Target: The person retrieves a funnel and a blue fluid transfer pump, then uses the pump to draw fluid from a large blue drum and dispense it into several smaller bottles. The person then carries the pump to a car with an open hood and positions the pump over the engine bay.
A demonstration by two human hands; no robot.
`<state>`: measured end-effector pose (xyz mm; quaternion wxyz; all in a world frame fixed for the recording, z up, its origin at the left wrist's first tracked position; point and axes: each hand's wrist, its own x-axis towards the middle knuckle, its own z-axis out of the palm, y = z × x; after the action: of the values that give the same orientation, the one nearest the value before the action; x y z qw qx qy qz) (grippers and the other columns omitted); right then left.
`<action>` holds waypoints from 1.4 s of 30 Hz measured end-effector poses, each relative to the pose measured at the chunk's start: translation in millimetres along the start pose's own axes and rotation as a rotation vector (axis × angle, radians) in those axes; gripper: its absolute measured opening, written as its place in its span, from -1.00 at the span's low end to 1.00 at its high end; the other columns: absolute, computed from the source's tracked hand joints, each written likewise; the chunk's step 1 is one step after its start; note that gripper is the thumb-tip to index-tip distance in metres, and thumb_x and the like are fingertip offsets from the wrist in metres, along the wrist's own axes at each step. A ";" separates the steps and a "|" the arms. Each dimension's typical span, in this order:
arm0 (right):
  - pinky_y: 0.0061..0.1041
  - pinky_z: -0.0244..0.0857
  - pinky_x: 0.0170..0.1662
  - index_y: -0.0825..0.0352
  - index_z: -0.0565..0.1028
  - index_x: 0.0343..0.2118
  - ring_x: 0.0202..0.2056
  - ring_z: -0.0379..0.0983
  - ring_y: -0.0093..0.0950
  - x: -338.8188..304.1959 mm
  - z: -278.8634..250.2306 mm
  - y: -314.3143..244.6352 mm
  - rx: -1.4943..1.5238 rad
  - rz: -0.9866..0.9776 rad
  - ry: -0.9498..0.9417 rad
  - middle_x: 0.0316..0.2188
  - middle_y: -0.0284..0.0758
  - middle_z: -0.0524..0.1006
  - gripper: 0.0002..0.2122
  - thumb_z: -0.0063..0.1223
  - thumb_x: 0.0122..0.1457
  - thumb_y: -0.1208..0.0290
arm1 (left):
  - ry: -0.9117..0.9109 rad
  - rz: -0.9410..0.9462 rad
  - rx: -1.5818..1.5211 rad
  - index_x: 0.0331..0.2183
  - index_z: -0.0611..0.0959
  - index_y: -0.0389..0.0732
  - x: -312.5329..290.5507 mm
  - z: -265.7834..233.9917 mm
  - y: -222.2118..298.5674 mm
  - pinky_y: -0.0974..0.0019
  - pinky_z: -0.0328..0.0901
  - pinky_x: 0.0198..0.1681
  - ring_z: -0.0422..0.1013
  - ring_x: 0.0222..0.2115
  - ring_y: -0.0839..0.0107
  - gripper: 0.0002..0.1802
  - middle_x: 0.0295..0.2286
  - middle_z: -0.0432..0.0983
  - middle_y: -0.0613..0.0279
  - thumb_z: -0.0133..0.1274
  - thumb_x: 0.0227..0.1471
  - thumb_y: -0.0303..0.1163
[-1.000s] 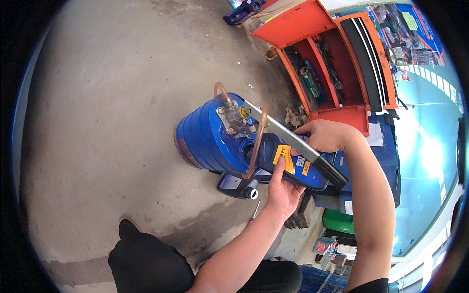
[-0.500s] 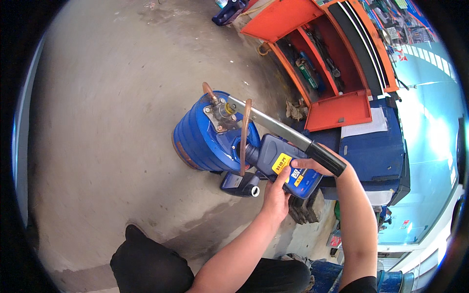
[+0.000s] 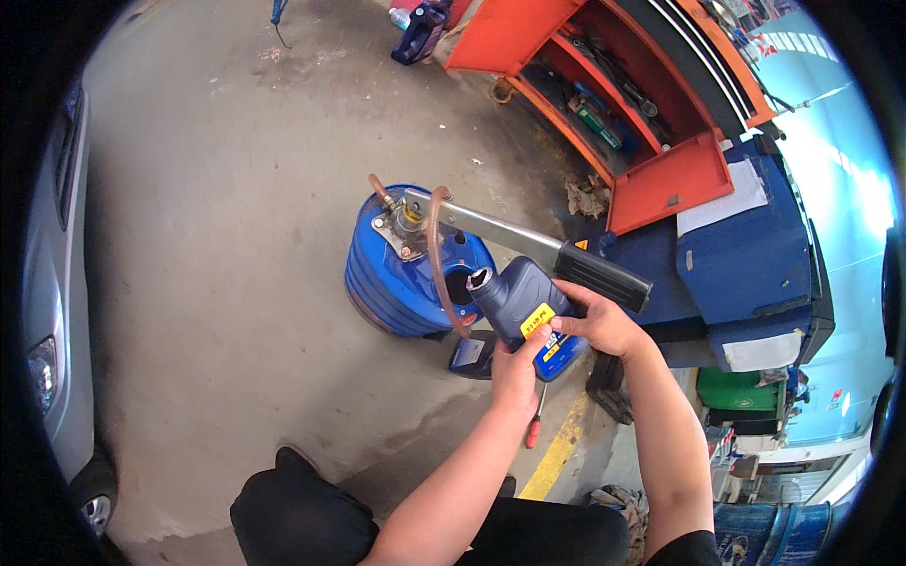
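Note:
Both my hands grip a dark blue plastic oil bottle (image 3: 522, 294) with a yellow and blue label. My left hand (image 3: 515, 375) wraps its near left side, and my right hand (image 3: 601, 321) closes round its right side. The bottle leans back, its uncapped mouth up and just right of the round dark opening in the top of a blue drum (image 3: 379, 285). On the drum sits a hand pump (image 3: 406, 226) with a long metal lever (image 3: 505, 233), black-gripped, above the bottle. A brownish hose (image 3: 434, 247) loops down in front. A second dark bottle (image 3: 470, 353) stands partly hidden beside the drum.
An orange tool cabinet (image 3: 670, 184) with open doors stands at the upper right, beside a dark blue cabinet (image 3: 755, 255). A red-handled screwdriver (image 3: 533, 432) is near my left forearm. A silver car (image 3: 66, 283) borders the left. Another bottle (image 3: 420, 36) stands far off.
The bottle's neck has come up out of the drum's opening, and the bottle has turned mouth upward. Both hands still hold it. My view has shifted, bringing the car in.

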<state>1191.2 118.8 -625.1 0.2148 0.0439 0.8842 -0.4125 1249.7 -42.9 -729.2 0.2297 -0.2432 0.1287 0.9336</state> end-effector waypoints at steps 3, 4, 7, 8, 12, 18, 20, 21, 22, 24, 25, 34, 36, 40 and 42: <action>-0.38 0.25 0.49 0.40 0.35 0.54 0.36 0.42 -0.46 2.8 9.0 16.8 0.103 0.007 -0.004 0.36 -0.28 0.53 -0.26 0.47 0.33 0.51 | 0.012 0.029 0.075 0.20 0.64 -0.17 4.4 -8.0 0.0 0.26 0.43 0.22 0.60 0.07 0.44 -0.39 0.08 0.69 0.26 0.51 0.18 -0.38; -0.36 0.26 0.50 0.40 0.34 0.54 0.36 0.42 -0.46 4.2 13.0 21.4 0.149 0.031 0.007 0.37 -0.29 0.52 -0.25 0.46 0.33 0.53 | 0.001 0.040 0.090 0.20 0.64 -0.16 6.4 -10.1 0.8 0.27 0.43 0.22 0.60 0.07 0.44 -0.40 0.07 0.69 0.26 0.50 0.18 -0.40; -0.35 0.25 0.51 0.40 0.33 0.55 0.36 0.42 -0.47 8.3 22.4 29.0 0.151 0.080 0.051 0.38 -0.31 0.51 -0.25 0.44 0.34 0.55 | 0.018 0.061 0.138 0.19 0.64 -0.17 9.1 -13.4 3.4 0.28 0.43 0.22 0.60 0.07 0.44 -0.41 0.07 0.69 0.26 0.50 0.19 -0.41; -0.33 0.24 0.51 0.40 0.32 0.55 0.37 0.42 -0.47 7.7 24.8 29.3 0.192 -0.025 0.034 0.39 -0.31 0.49 -0.25 0.43 0.33 0.57 | 0.025 0.046 0.154 0.18 0.66 -0.18 9.0 -13.7 4.3 0.28 0.42 0.22 0.59 0.07 0.45 -0.43 0.07 0.69 0.26 0.49 0.20 -0.41; -0.29 0.17 0.55 0.37 0.31 0.56 0.44 0.36 -0.40 -0.1 31.3 19.8 0.203 -0.082 0.009 0.44 -0.22 0.46 -0.23 0.39 0.29 0.58 | 0.026 0.111 0.265 0.20 0.66 -0.22 7.2 -12.7 7.0 0.29 0.41 0.21 0.58 0.06 0.46 -0.44 0.07 0.68 0.24 0.48 0.23 -0.39; -0.11 0.34 0.37 0.49 0.44 0.27 0.25 0.48 0.05 -12.7 60.1 -12.4 -0.201 -0.237 0.289 0.15 0.11 0.49 -0.31 0.47 0.20 0.16 | 0.035 0.190 0.351 0.17 0.66 -0.28 12.8 -16.5 10.3 0.28 0.44 0.14 0.59 0.02 0.45 -0.51 0.04 0.68 0.22 0.43 0.28 -0.40; -0.06 0.24 0.47 0.53 0.20 0.48 0.37 0.37 0.14 -16.8 73.1 -22.4 -0.279 -0.215 0.350 0.29 0.20 0.41 0.02 0.56 0.12 0.04 | 0.028 0.225 0.456 0.15 0.64 -0.30 16.1 -17.3 9.3 0.26 0.49 0.08 0.61 -0.03 0.43 -0.54 0.01 0.69 0.23 0.39 0.29 -0.46; -0.04 0.17 0.53 0.56 0.04 0.57 0.44 0.29 0.19 -19.7 79.8 -26.4 -0.280 -0.206 0.381 0.37 0.24 0.34 0.20 0.60 0.08 -0.02 | -0.007 0.246 0.488 0.18 0.61 -0.30 15.9 -17.7 8.8 0.27 0.49 0.08 0.61 -0.06 0.41 -0.53 -0.01 0.70 0.24 0.37 0.31 -0.47; -0.04 0.04 0.61 0.55 -0.23 0.63 0.52 0.14 0.23 -23.6 82.6 -28.7 -0.257 -0.161 0.374 0.49 0.31 0.17 0.41 0.67 0.01 -0.01 | -0.041 0.316 0.525 0.20 0.60 -0.29 15.1 -15.6 5.7 0.24 0.49 0.10 0.60 -0.02 0.38 -0.50 0.05 0.67 0.22 0.37 0.30 -0.46; -0.03 0.01 0.62 0.56 -0.27 0.62 0.53 0.10 0.24 -37.2 86.2 -28.3 -0.160 -0.100 0.490 0.50 0.35 0.13 0.43 0.70 -0.02 0.04 | -0.096 0.424 0.691 0.22 0.58 -0.29 8.0 -10.2 -1.7 0.18 0.47 0.16 0.57 0.07 0.31 -0.44 0.15 0.61 0.15 0.39 0.26 -0.45; -0.03 0.00 0.62 0.56 -0.29 0.62 0.54 0.09 0.25 -45.3 85.6 -25.2 -0.121 -0.116 0.562 0.50 0.37 0.10 0.45 0.72 -0.03 0.06 | -0.118 0.463 0.821 0.22 0.58 -0.30 2.9 -6.4 -5.0 0.14 0.46 0.20 0.55 0.13 0.26 -0.41 0.20 0.57 0.11 0.41 0.24 -0.45; -0.12 0.19 0.55 0.33 -0.33 0.63 0.47 0.29 -0.13 -126.2 16.4 130.8 0.324 0.002 0.823 0.46 0.04 0.29 0.42 0.76 -0.01 0.26 | -0.453 0.589 1.725 0.46 0.42 -0.17 -11.5 -0.1 16.8 -0.02 0.18 0.53 0.27 0.45 -0.02 0.03 0.41 0.34 -0.05 0.51 0.01 -0.40; -0.16 0.18 0.56 0.35 -0.23 0.60 0.47 0.30 -0.13 -129.0 17.7 182.8 0.319 0.151 0.824 0.46 0.03 0.29 0.36 0.77 -0.02 0.24 | -0.439 0.615 1.686 0.37 0.54 -0.15 1.3 -16.2 36.4 -0.01 0.22 0.52 0.31 0.42 0.00 -0.15 0.37 0.41 0.00 0.37 0.03 -0.56; -0.15 0.20 0.54 0.36 -0.21 0.59 0.47 0.31 -0.11 -110.1 55.0 261.0 0.354 0.201 0.836 0.45 0.05 0.31 0.35 0.76 -0.02 0.20 | -0.216 0.248 1.849 0.32 0.58 -0.15 36.6 -66.4 70.8 0.01 0.35 0.41 0.48 0.30 0.00 -0.29 0.33 0.46 -0.05 0.12 0.13 -0.65; -0.16 0.20 0.52 0.39 -0.21 0.59 0.44 0.34 -0.11 -106.0 81.6 279.0 0.441 0.187 0.852 0.40 0.03 0.37 0.34 0.76 -0.01 0.19 | -0.078 0.090 2.185 0.35 0.56 -0.13 47.6 -98.1 78.1 -0.01 0.43 0.34 0.52 0.26 -0.04 -0.30 0.33 0.44 -0.08 0.09 0.17 -0.62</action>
<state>1386.1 251.3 -825.6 -0.1445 0.3323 0.7772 -0.5144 1213.1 -127.3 -826.8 0.2910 0.1266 0.8890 0.3301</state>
